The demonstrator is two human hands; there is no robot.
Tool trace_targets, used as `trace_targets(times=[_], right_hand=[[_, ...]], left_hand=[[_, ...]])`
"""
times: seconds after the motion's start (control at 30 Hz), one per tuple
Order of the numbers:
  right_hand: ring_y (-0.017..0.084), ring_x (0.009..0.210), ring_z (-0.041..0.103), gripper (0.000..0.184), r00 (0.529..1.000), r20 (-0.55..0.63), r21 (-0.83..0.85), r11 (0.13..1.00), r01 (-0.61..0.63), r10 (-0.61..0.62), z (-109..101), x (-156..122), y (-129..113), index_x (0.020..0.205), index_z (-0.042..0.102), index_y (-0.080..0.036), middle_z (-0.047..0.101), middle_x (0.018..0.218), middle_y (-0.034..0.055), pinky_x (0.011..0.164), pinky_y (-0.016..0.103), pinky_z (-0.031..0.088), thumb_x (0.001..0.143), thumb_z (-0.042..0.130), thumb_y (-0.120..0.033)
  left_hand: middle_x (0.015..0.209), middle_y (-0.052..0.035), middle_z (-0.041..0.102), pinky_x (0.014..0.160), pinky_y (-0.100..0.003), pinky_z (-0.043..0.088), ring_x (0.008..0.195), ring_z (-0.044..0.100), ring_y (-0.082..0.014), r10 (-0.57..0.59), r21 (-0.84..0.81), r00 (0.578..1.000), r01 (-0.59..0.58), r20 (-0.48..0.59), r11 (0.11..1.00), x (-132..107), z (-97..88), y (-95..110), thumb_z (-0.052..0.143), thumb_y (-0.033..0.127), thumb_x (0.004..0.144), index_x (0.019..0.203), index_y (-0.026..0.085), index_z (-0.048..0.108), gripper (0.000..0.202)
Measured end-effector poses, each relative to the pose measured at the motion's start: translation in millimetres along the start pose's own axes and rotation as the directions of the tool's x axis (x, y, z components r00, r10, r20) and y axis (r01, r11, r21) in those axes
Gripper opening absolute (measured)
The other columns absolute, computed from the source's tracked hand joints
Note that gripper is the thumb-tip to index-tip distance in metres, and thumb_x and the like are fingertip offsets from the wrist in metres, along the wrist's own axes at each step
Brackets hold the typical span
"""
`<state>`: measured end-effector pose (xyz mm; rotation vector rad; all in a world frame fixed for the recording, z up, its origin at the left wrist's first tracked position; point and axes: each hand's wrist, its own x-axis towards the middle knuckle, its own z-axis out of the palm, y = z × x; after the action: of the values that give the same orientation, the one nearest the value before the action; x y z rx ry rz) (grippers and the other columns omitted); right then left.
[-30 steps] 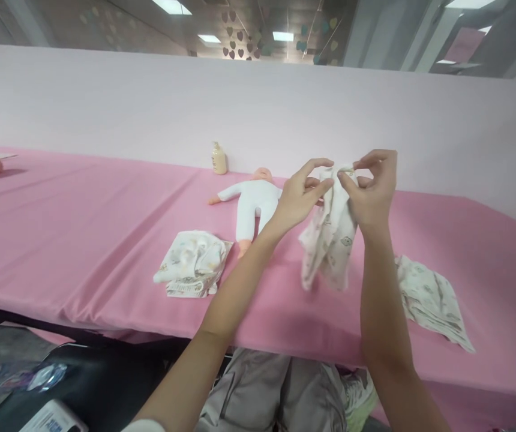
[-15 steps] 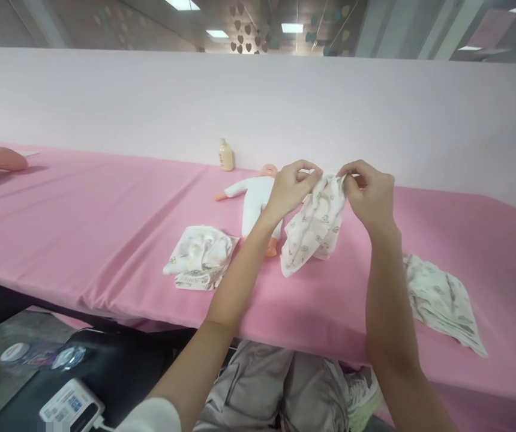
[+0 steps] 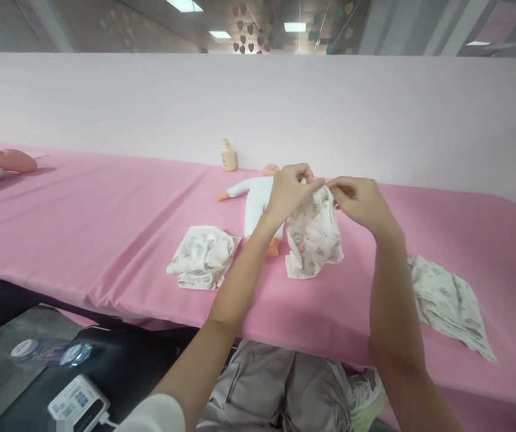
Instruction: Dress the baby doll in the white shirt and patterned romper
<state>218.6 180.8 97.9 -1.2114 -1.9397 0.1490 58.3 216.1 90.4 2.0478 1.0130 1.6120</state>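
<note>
Cloth, thin and printed, hangs above the pink tabletop, between its near and far edges and just right of the doll's legs. Over the last half second the left hand and right hand have drawn closer together, so the cloth's top edge now looks bunched rather than spread. Both pinch that edge, thumbs nearly meeting fingers. Near the far edge stands a pump bottle; how full it is cannot be told.
</note>
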Motion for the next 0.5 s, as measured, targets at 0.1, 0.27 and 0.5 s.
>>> trace_targets(times=[0.1, 0.27, 0.5], right_hand=[[0.013, 0.059, 0.054, 0.020, 0.999, 0.038, 0.051, 0.998, -0.024, 0.022, 5, -1, -13, 0.080, 0.064, -0.018, 0.061, 0.068, 0.0015, 0.058, 0.027, 0.041, 0.082, 0.046, -0.028], [0.015, 0.060, 0.053, 0.014, 0.994, 0.059, -0.091, 0.992, -0.091, 0.097, 5, -4, -22, 0.080, 0.061, -0.018, 0.059, 0.066, 0.0017, 0.056, 0.026, 0.036, 0.077, 0.053, -0.030], [0.015, 0.055, 0.045, 0.014, 0.978, -0.195, -0.313, 0.940, -0.136, 0.076, 17, 3, -10, 0.072, 0.054, -0.019, 0.053, 0.060, 0.0015, 0.055, 0.028, 0.030, 0.071, 0.042, -0.013]], left_hand=[[0.052, 0.0041, 0.043, 0.051, -0.023, 0.029, 0.052, 0.038, -0.0083, -0.007, -0.014, 1.000, 0.007, -0.024, 1.000, 1, -1.4, -1, 0.062, 0.028, 0.071, 0.054, 0.016, 0.048, 0.025], [0.054, 0.0019, 0.052, 0.051, -0.023, 0.033, 0.052, 0.044, -0.0087, -0.049, -0.057, 0.999, 0.049, -0.009, 0.997, 2, -5.5, 0, 0.065, 0.031, 0.069, 0.057, 0.015, 0.057, 0.021], [0.069, -0.0030, 0.068, 0.060, -0.024, 0.043, 0.063, 0.056, -0.0114, -0.003, -0.093, 0.998, 0.009, 0.069, 0.996, -3, -4.8, 11, 0.066, 0.021, 0.068, 0.069, 0.016, 0.071, 0.007]])
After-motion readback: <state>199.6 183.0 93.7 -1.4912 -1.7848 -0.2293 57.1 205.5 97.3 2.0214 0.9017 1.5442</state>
